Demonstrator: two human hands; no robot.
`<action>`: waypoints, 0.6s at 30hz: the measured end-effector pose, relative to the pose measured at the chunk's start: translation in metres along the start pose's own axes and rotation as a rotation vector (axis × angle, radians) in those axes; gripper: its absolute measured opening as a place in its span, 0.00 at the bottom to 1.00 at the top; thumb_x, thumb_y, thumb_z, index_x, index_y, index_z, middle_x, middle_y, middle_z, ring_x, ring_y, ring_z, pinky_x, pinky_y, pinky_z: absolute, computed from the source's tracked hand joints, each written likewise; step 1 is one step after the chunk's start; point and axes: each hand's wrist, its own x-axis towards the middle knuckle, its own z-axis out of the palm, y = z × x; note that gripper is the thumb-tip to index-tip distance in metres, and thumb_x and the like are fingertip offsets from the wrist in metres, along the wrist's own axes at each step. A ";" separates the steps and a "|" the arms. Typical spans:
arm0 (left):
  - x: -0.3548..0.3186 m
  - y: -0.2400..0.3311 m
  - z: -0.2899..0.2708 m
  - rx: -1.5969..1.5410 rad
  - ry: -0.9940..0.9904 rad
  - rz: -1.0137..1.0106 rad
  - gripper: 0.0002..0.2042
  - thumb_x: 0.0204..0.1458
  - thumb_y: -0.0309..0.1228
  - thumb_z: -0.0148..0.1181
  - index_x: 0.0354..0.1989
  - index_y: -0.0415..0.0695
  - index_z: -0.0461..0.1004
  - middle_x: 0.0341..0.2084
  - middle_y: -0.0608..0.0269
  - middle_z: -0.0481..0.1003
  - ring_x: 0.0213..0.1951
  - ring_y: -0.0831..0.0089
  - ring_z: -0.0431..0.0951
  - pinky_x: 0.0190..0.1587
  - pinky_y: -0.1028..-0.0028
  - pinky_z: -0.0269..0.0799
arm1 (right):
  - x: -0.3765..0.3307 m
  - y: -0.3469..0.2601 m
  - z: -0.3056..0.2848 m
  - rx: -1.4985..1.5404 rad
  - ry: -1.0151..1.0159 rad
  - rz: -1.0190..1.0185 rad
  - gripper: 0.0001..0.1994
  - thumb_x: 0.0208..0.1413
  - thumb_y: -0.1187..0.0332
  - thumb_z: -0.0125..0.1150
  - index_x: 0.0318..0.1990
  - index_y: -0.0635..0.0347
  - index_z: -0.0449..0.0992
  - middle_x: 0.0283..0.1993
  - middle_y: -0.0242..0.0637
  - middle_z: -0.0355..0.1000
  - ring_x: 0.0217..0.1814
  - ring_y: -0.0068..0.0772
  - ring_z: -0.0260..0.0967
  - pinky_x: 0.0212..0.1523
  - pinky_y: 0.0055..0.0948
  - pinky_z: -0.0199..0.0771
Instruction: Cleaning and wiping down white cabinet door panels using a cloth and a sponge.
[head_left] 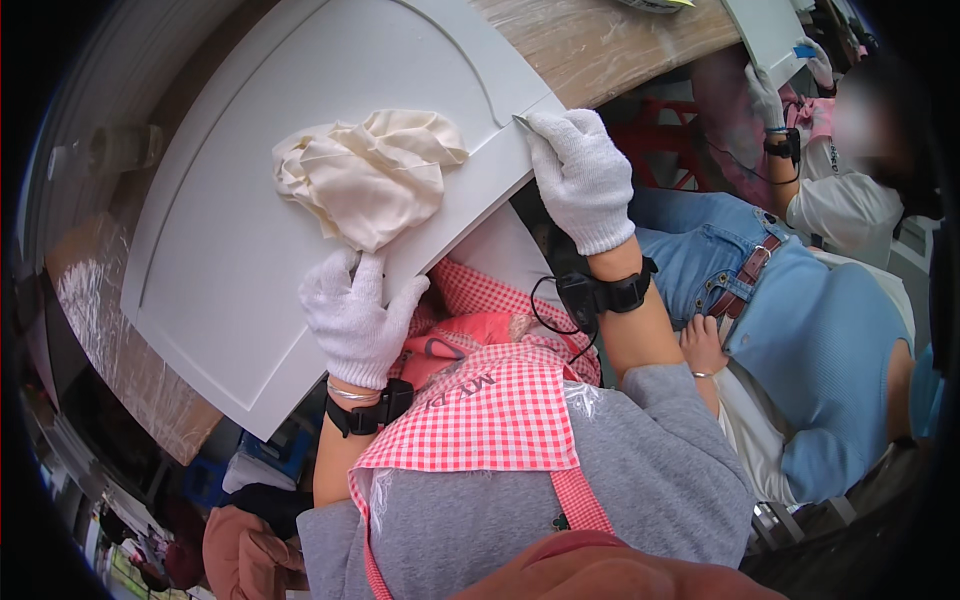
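Observation:
A white cabinet door panel (225,245) with a raised frame and a grooved curve lies in front of me. On it rests a crumpled cream cloth (370,175). My right hand (582,180), in a white knit glove, is closed in a pinch at the panel's right frame piece. From its fingertips a small thin metal blade (521,121) sticks out against a corner of the frame. My left hand (355,315), gloved the same way, lies at the panel's near edge just below the cloth. Its fingers and thumb are apart, the fingertips touching the panel by the cloth.
Under the panel is a plastic-wrapped wooden table (610,45). A person in blue jeans (700,240) sits close on my right. Farther right, another gloved person (845,195) handles a white panel (770,35). A red stool (665,140) and blue stools (205,480) stand nearby.

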 end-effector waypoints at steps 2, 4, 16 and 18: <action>-0.001 0.000 0.001 -0.012 -0.012 -0.010 0.30 0.38 0.46 0.83 0.51 0.46 0.84 0.44 0.59 0.74 0.45 0.53 0.74 0.48 0.54 0.71 | -0.002 -0.001 0.001 -0.022 -0.010 0.001 0.13 0.58 0.70 0.69 0.51 0.47 0.85 0.43 0.40 0.79 0.37 0.46 0.81 0.36 0.39 0.82; -0.001 0.000 0.002 0.004 0.003 0.002 0.31 0.38 0.45 0.83 0.51 0.46 0.84 0.44 0.59 0.74 0.46 0.53 0.74 0.49 0.54 0.71 | -0.003 -0.003 0.000 -0.019 -0.036 0.018 0.12 0.60 0.73 0.70 0.51 0.54 0.85 0.42 0.44 0.80 0.38 0.47 0.82 0.38 0.35 0.82; -0.001 0.001 0.002 0.005 -0.030 -0.002 0.30 0.38 0.46 0.83 0.50 0.44 0.84 0.43 0.58 0.74 0.45 0.54 0.75 0.48 0.55 0.71 | -0.009 -0.001 0.004 0.039 -0.039 0.034 0.11 0.60 0.75 0.69 0.50 0.55 0.84 0.42 0.44 0.81 0.41 0.48 0.82 0.41 0.36 0.83; -0.001 0.000 0.003 -0.003 -0.027 0.003 0.30 0.38 0.46 0.83 0.50 0.44 0.84 0.43 0.58 0.74 0.44 0.54 0.75 0.48 0.55 0.71 | -0.009 -0.001 0.007 0.044 -0.014 0.038 0.11 0.60 0.75 0.69 0.50 0.55 0.84 0.42 0.45 0.80 0.41 0.48 0.82 0.41 0.36 0.83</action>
